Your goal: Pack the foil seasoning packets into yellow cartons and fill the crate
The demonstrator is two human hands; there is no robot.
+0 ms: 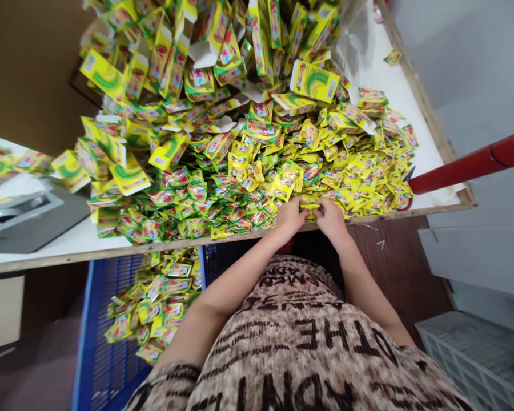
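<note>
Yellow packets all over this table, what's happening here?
A person at the near edge of the table has the left hand and right hand pinched together on a few sachets at the front of a big loose pile. Behind it lie heaped yellow cartons. Under the table, a blue crate holds more sachets.

I see a white wood-edged table (398, 77), a plain grey wall (475, 63) on the right, and a dark brown plank floor (394, 274) near me.
</note>
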